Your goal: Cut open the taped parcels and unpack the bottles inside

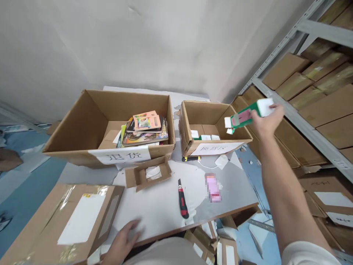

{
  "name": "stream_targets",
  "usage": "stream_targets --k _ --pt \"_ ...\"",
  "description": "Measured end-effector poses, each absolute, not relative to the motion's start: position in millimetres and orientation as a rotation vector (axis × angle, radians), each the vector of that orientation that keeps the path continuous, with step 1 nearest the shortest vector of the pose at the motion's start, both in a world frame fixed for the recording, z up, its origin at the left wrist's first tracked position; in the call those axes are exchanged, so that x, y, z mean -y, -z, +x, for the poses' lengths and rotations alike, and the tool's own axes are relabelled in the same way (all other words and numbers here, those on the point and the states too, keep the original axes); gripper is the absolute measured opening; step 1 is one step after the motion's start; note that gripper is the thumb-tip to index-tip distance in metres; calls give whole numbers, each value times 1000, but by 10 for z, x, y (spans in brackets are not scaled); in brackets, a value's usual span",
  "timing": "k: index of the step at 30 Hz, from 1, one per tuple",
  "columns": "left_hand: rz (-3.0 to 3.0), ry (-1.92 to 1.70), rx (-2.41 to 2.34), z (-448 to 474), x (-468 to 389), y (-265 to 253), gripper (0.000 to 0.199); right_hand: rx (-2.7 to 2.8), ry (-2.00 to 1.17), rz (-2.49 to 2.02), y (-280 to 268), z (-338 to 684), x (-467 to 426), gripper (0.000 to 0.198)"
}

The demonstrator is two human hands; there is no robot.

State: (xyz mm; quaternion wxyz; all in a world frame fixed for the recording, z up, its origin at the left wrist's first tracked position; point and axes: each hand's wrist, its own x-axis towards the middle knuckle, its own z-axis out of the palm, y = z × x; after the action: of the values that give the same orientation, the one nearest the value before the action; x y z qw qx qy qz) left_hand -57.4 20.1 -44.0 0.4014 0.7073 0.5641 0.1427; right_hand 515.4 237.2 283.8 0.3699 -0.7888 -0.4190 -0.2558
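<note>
Pinching a green-and-white box (pixel 244 117) in the right hand (pixel 268 119) beside the right carton (pixel 206 112); holding the left hand (pixel 123 240) spread near the tabletop (pixel 154 208).

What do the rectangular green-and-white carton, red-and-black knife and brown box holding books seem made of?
Carton: probably smooth thin card, from flat panels, though blurred.
Knife: handle likely matte plastic or rubber, given its red patches; thin dark blade probably metal.
Box: matte cardboard, with brown walls and folded corners.
</note>
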Motion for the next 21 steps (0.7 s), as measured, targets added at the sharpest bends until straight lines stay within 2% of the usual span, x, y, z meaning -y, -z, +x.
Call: stream_targets --k 4,8,13,17,21 --pt "2210 -618 -1580 -536 -410 97 26 991 308 -2305 -1964 5337 -2685 52" --pt "2338 -830 -1919 -396 -727 -444 45 1038 33 -2574 -1412 5386 -2793 60" --pt "2367 -930 -2048 -144 -1362 -954 60 1149 -339 -3003 -1311 5448 -2936 77" --pt "2391 -686 -2047 137 -1847 -1154 65 1331 -862 -3125 -1323 5483 -3015 57" --pt "2425 -501 -1940 330 -2075 -1118 67 1431 -1123 -3109 -1340 5501 -3049 45"
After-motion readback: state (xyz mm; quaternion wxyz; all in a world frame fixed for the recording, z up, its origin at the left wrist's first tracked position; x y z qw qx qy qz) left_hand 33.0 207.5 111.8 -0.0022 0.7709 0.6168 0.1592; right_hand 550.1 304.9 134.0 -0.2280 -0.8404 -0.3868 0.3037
